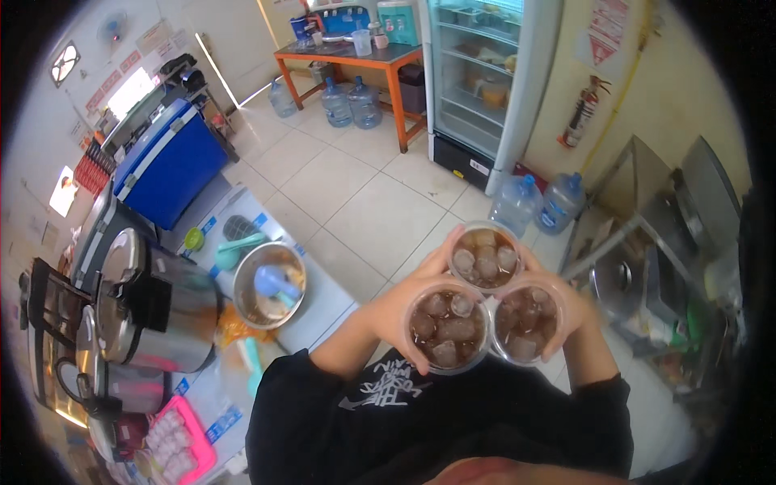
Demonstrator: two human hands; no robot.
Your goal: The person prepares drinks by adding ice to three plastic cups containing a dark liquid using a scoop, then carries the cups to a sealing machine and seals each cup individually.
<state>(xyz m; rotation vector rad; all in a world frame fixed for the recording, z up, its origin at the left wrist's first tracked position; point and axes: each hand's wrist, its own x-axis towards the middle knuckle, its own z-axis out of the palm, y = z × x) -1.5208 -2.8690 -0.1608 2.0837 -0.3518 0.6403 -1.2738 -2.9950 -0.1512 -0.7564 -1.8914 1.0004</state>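
Three clear cups of brown iced drink are pressed together in a cluster before my chest. Of these, the left cup (pixel 447 330) sits in my left hand (pixel 402 311), whose fingers wrap its outer side and reach up along the far cup (pixel 485 256). My right hand (pixel 572 314) curls round the right cup (pixel 526 322) from the other side, with fingers also toward the far cup. Ice cubes float at the top of each cup. The cups' lower parts are hidden below their rims.
To the left, a counter (pixel 327 311) bears a steel bowl (pixel 270 284) with scoops, a large steel pot (pixel 162 323) and a pink tray (pixel 198 440). Water jugs (pixel 517 202) stand by a glass-door fridge (pixel 477 89). Metal racks (pixel 638 242) line the right; an orange-legged table (pixel 347 55) stands far off.
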